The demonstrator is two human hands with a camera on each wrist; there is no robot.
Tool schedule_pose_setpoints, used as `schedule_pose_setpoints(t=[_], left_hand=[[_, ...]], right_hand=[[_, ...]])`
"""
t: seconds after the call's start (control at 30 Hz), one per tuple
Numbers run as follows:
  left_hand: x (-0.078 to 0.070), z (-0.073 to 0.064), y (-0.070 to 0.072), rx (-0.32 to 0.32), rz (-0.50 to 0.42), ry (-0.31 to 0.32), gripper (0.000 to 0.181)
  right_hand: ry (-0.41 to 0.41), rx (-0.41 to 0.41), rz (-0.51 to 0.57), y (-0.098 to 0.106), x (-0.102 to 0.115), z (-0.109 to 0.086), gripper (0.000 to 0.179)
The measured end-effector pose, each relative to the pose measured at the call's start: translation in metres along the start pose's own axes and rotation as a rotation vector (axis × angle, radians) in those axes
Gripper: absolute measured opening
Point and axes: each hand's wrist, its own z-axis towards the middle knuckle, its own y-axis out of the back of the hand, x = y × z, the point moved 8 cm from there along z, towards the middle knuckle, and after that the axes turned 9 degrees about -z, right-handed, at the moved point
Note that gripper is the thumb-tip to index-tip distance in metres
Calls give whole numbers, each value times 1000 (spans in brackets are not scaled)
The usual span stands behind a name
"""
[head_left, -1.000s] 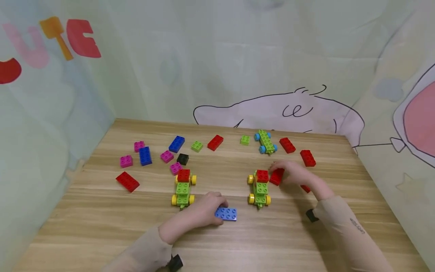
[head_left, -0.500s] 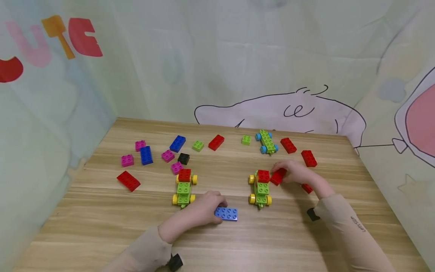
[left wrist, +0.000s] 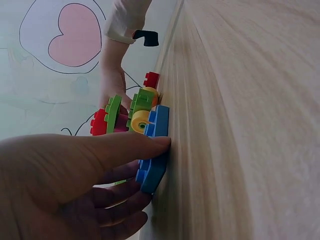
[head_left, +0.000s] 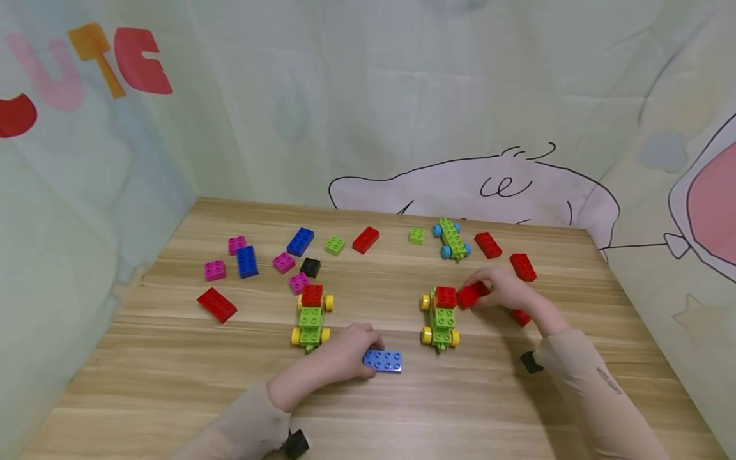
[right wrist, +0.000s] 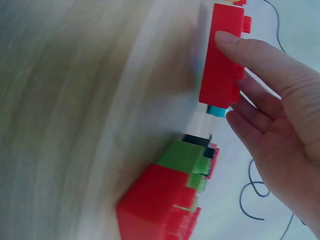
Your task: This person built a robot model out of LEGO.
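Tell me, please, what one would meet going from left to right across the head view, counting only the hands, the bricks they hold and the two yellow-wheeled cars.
First yellow-wheeled car, left hand, light blue brick, second yellow-wheeled car, held red brick, right hand.

Loose on the table (head_left: 368,421) or in hand are six red bricks (head_left: 473,294) (one of them partly hidden), three blue bricks (head_left: 383,361), four pink bricks (head_left: 283,262), two green bricks (head_left: 335,245) and one black brick (head_left: 310,267): sixteen altogether. Cars number three: two yellow-wheeled cars (head_left: 311,317), each with one red top (head_left: 445,297), and one blue-wheeled car (head_left: 452,239).
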Motion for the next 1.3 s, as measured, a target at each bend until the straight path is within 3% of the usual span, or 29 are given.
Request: schedule_pose_setpoints(t=[0.1,0.3,0.43,0.6,0.8,1.0,1.17,1.3], left_hand=[[0,0,0,-3,2,2,36],[0,0,-1,-3,6,1,36],[-1,-1,-1,-3,17,-8,35],[-2,-2,0,3,21,-15,35],[-2,-1,-1,12,24,-18,37],[-1,-1,-3,29,29,-8,37],[-2,-2,-4,44,41,-12,37],[-2,-2,-5,60,27,-10,37]], right_hand=[[-25,-76,-19,12,0,-4,34],[-151,-204,-26,38,-4,-16,35],[-185,-320,-4,56,4,-25,35],[-145,-494,-12,74,33,-35,34],[-3,-649,9,86,81,-45,34],[87,-633,49,78,121,-48,38],[164,-567,57,59,149,-47,39],[177,-495,82,38,161,-45,39]])
